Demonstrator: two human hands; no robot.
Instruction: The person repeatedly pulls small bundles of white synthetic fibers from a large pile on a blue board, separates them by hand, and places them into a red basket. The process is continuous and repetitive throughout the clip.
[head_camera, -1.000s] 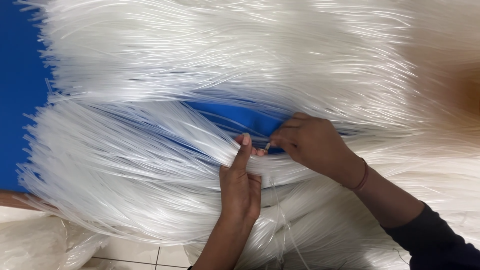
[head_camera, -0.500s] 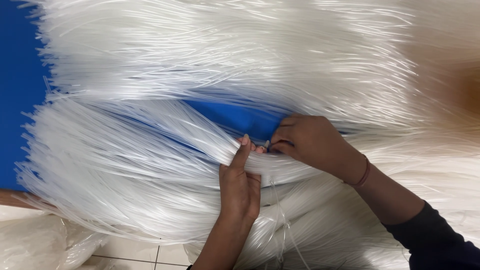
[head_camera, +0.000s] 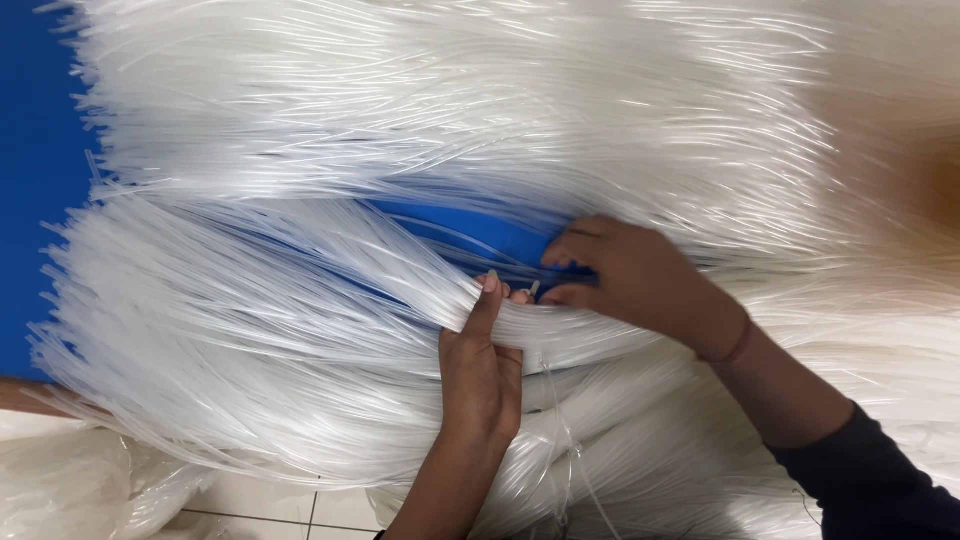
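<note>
Head view — looking down, close above hands (head_camera: 480, 370)

Blue surface (head_camera: 40, 200), clear plastic bag (head_camera: 70, 480)

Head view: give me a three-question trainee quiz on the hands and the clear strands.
1. True or false: the left hand closes its grip around a gathered bundle of clear strands.
2. Which colour is the surface under the strands? A red, B blue, C green.
3. Fill in: the right hand wears a thin ___ at the wrist.

Key: 1 true; 2 B; 3 band.
</note>
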